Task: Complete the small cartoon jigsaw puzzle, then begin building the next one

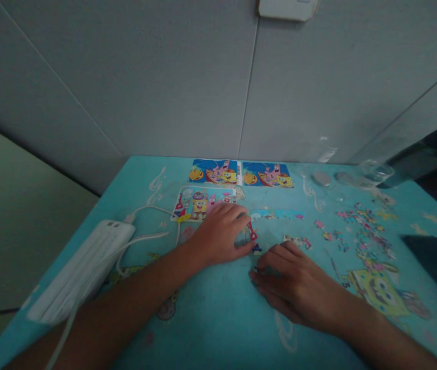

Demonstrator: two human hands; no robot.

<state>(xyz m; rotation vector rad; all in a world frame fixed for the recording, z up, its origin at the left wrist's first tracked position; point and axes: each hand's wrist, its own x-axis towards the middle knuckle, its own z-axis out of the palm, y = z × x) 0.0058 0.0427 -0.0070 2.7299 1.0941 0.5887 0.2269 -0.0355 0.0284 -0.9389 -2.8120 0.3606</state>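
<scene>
Puzzle pieces (254, 245) pinched between both hands, left hand (220, 232), right hand (293, 280), table's (218, 329) near edge bare.

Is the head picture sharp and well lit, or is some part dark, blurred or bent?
Head view: dim overall; the left hand and right hand look dark, the loose puzzle pieces soft, the white power strip smeared near the edge, and the wall seams bend outward.

Open tablecloth (218, 313) toward six o'clock, free for passing. Blocked at nine by power strip (83, 267) and cable (145, 239), at two by loose puzzle pieces (360, 231) (thinly scattered), at twelve by picture cards (241, 173).
</scene>
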